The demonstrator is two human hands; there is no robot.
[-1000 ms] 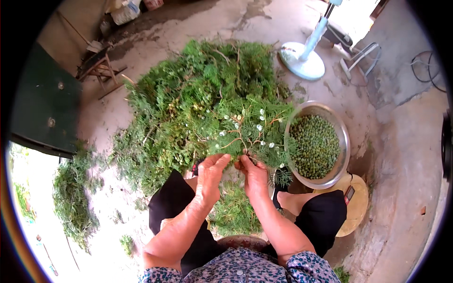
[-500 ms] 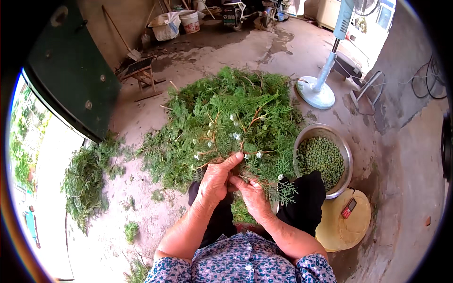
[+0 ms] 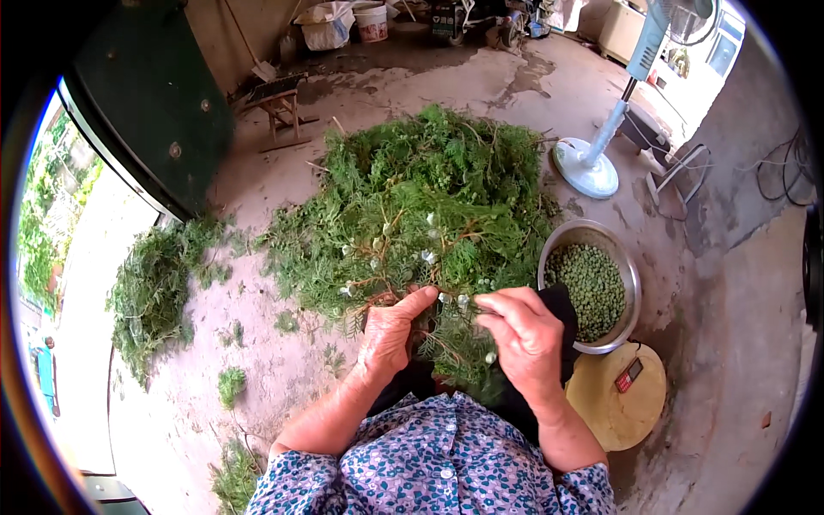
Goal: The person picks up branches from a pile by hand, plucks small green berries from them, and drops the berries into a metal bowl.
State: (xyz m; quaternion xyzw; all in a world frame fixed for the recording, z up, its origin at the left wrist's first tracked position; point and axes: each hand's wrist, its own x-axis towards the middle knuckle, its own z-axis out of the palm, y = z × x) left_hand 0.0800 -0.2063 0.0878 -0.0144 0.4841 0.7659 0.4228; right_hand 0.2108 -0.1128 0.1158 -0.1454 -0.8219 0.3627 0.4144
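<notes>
Head view: left hand (image 3: pixel 388 336) clamped on a branch (image 3: pixel 428 257) — right hand (image 3: pixel 527 339) curled just beside it, hold unclear — and a phone (image 3: pixel 629 375) near the upper edge of the yellow disc (image 3: pixel 601 421).

The white bucket (image 3: pixel 372 24) at the back has red print on its side, but it is too small to read. The dark front of the parked scooter (image 3: pixel 446 21) has pale marks, and they are too blurry to read. The small red phone (image 3: pixel 629 375) has keys too tiny to make out.
</notes>
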